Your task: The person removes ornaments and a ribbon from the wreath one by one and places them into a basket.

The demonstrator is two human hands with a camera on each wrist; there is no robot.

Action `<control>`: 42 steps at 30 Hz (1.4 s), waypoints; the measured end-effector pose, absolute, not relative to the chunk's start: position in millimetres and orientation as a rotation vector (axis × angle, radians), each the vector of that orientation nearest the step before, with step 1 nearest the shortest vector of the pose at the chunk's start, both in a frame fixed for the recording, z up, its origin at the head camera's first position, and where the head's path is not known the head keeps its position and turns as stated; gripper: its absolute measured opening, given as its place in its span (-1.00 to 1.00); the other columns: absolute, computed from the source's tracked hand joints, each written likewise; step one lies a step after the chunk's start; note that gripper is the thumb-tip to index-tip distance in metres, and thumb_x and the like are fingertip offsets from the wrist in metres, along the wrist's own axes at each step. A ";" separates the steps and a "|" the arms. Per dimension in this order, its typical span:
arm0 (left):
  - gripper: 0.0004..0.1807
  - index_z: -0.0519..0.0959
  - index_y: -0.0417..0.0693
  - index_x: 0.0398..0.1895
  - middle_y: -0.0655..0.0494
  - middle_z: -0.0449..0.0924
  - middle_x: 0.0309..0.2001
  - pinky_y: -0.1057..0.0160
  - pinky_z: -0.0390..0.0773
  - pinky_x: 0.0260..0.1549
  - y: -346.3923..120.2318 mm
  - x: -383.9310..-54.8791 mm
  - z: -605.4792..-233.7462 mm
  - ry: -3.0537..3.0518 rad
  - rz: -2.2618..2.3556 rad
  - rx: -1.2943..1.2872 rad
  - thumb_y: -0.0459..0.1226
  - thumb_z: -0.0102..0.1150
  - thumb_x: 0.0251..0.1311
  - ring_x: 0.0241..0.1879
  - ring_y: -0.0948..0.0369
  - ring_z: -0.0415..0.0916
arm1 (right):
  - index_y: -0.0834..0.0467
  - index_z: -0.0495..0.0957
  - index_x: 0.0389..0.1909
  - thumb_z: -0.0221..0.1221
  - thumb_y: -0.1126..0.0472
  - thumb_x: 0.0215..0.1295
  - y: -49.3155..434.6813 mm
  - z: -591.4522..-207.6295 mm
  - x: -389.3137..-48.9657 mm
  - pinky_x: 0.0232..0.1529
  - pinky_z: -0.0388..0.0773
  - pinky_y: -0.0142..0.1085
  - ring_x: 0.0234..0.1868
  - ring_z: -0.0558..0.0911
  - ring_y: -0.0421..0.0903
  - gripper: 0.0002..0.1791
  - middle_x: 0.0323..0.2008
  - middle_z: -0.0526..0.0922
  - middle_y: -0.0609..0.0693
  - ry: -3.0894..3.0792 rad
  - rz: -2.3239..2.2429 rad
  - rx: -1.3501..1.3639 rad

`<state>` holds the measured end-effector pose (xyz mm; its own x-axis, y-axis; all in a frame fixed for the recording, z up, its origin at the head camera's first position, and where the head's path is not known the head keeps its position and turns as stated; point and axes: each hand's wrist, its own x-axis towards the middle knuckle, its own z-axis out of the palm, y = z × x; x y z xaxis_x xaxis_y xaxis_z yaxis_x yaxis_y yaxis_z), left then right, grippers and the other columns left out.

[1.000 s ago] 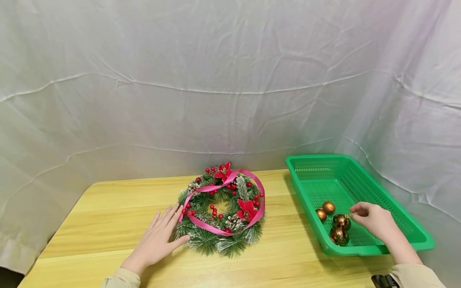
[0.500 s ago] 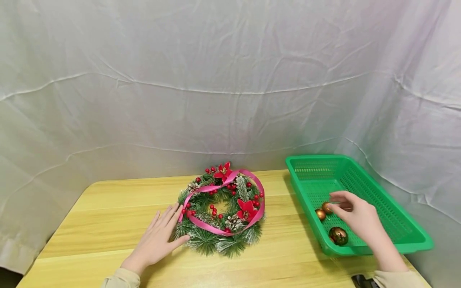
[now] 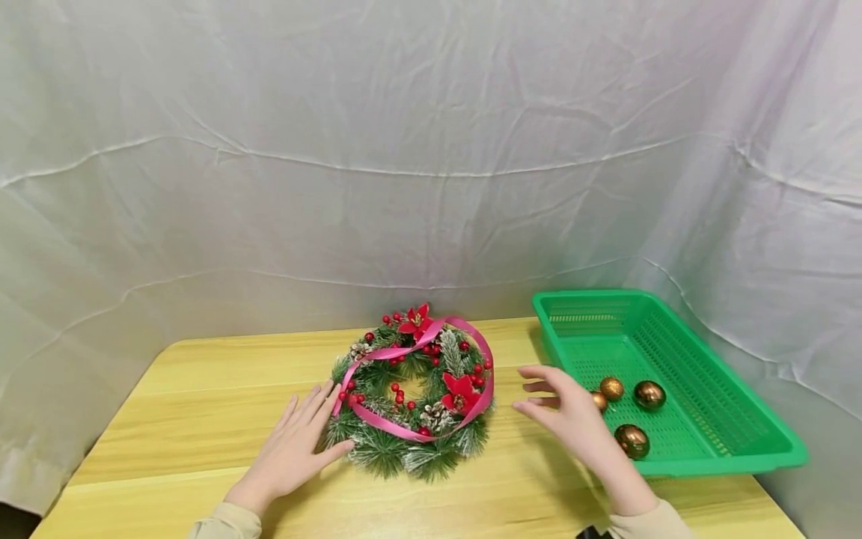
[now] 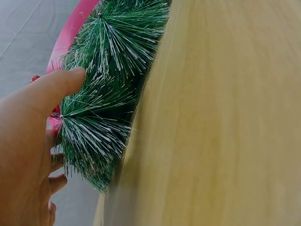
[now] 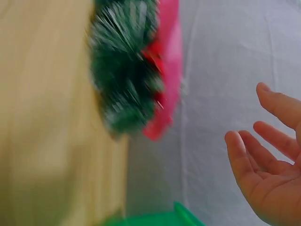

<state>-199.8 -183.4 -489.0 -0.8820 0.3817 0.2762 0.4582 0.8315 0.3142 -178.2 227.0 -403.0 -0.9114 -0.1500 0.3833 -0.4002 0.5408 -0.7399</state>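
Observation:
A green wreath with red berries, red flowers and pinecones lies on the wooden table, a loop of pink ribbon draped over it. My left hand rests at its left side with fingers extended; the left wrist view has the thumb over the frosted needles. Between wreath and basket, my right hand is in the air, fingers loosely bent. Nothing shows between those fingers in the right wrist view. Two shiny brown baubles and two smaller copper ones lie in the green basket.
The perforated basket stands on the right of the table, by the grey cloth that hangs behind and at the sides. My right forearm overlaps the basket's near left corner. A black object shows beside the right sleeve.
My right hand has moved left, out of the basket and toward the wreath. One shiny brown bauble now lies farther back and right, apart from the other. The left hand stays put.

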 end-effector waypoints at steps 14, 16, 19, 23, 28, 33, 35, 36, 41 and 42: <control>-0.01 -0.03 -0.01 0.52 0.00 -0.10 0.50 -0.15 -0.16 0.36 -182.7 -199.5 -488.8 -2.814 -0.549 -0.648 0.32 -0.02 0.17 0.45 -0.02 -0.11 | 0.19 0.55 0.05 0.46 0.30 -0.10 191.3 -449.3 -201.6 0.08 0.51 -0.12 0.08 0.51 0.12 -0.42 0.08 0.49 0.12 -2.472 1.638 0.518; 0.00 -0.03 0.00 0.52 0.00 -0.10 0.50 -0.15 -0.16 0.36 -182.9 -199.6 -489.3 -2.816 -0.547 -0.647 0.33 -0.02 0.16 0.45 -0.02 -0.11 | 0.17 0.57 0.04 0.47 0.31 -0.13 190.1 -451.1 -204.0 0.13 0.46 -0.06 0.12 0.48 0.12 -0.41 0.12 0.47 0.13 -2.480 1.603 0.477; 0.00 -0.03 0.01 0.52 0.00 -0.10 0.50 -0.15 -0.16 0.36 -183.0 -199.8 -489.9 -2.814 -0.542 -0.645 0.33 -0.02 0.16 0.45 -0.02 -0.11 | 0.15 0.57 0.05 0.50 0.29 -0.17 189.5 -455.7 -207.1 0.18 0.39 0.03 0.17 0.44 0.16 -0.37 0.17 0.42 0.14 -2.514 1.533 0.456; -0.01 -0.01 -0.01 0.51 0.00 -0.08 0.50 -0.15 -0.15 0.36 -182.8 -199.4 -489.8 -2.803 -0.544 -0.645 0.32 -0.01 0.16 0.45 -0.02 -0.10 | 0.14 0.60 0.01 0.50 0.30 -0.18 186.9 -462.7 -209.6 0.18 0.40 -0.02 0.17 0.43 0.15 -0.41 0.19 0.40 0.15 -2.563 1.457 0.515; -0.01 -0.01 -0.02 0.51 0.00 -0.08 0.50 -0.14 -0.15 0.36 -182.3 -198.9 -489.1 -2.800 -0.561 -0.646 0.31 -0.01 0.17 0.45 -0.03 -0.10 | 0.13 0.66 -0.16 0.41 0.43 -0.09 183.0 -466.1 -210.1 0.13 0.47 -0.13 0.11 0.49 0.09 -0.61 0.09 0.48 0.10 -2.536 1.483 0.480; -0.01 -0.04 0.01 0.52 0.02 -0.11 0.51 -0.11 -0.19 0.38 -182.3 -198.6 -489.2 -2.821 -0.563 -0.642 0.32 -0.02 0.17 0.45 -0.01 -0.12 | 0.15 0.67 -0.29 0.33 0.44 0.02 183.9 -463.8 -209.6 0.09 0.51 -0.22 0.04 0.55 0.08 -0.78 -0.01 0.55 0.09 -2.475 1.586 0.362; -0.01 -0.04 0.01 0.52 0.02 -0.12 0.51 -0.09 -0.22 0.38 -182.6 -198.8 -489.2 -2.824 -0.572 -0.642 0.32 -0.01 0.17 0.45 -0.02 -0.12 | 0.17 0.67 -0.31 0.31 0.44 0.06 185.3 -461.3 -210.5 0.09 0.51 -0.26 0.04 0.55 0.07 -0.82 -0.03 0.56 0.09 -2.456 1.600 0.338; -0.01 -0.05 0.01 0.52 0.02 -0.12 0.51 -0.08 -0.22 0.39 -182.7 -199.0 -489.2 -2.824 -0.573 -0.641 0.32 -0.01 0.17 0.45 -0.02 -0.12 | 0.18 0.67 -0.32 0.31 0.44 0.07 185.9 -459.6 -211.4 0.08 0.50 -0.28 0.04 0.55 0.06 -0.84 -0.04 0.56 0.10 -2.447 1.601 0.332; -0.01 -0.05 0.02 0.52 0.03 -0.12 0.51 -0.06 -0.23 0.39 -183.2 -199.5 -489.4 -2.823 -0.573 -0.643 0.32 -0.01 0.16 0.45 -0.01 -0.12 | 0.21 0.66 -0.32 0.31 0.42 0.08 188.5 -448.2 -215.5 0.08 0.50 -0.30 0.01 0.57 0.03 -0.87 -0.06 0.59 0.12 -2.391 1.532 0.384; 0.00 -0.05 0.02 0.52 0.03 -0.12 0.51 -0.06 -0.24 0.39 -183.2 -199.4 -489.5 -2.825 -0.572 -0.641 0.32 -0.02 0.16 0.45 -0.01 -0.12 | 0.21 0.67 -0.32 0.32 0.42 0.08 188.7 -445.9 -216.5 0.07 0.51 -0.30 -0.01 0.58 0.02 -0.87 -0.07 0.60 0.11 -2.378 1.506 0.397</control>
<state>-199.4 -183.2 -489.5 -0.8887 0.3755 0.2629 0.4483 0.8320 0.3268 -216.5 188.7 -445.9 -0.9173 -0.0723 0.3915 -0.3848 0.4129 -0.8255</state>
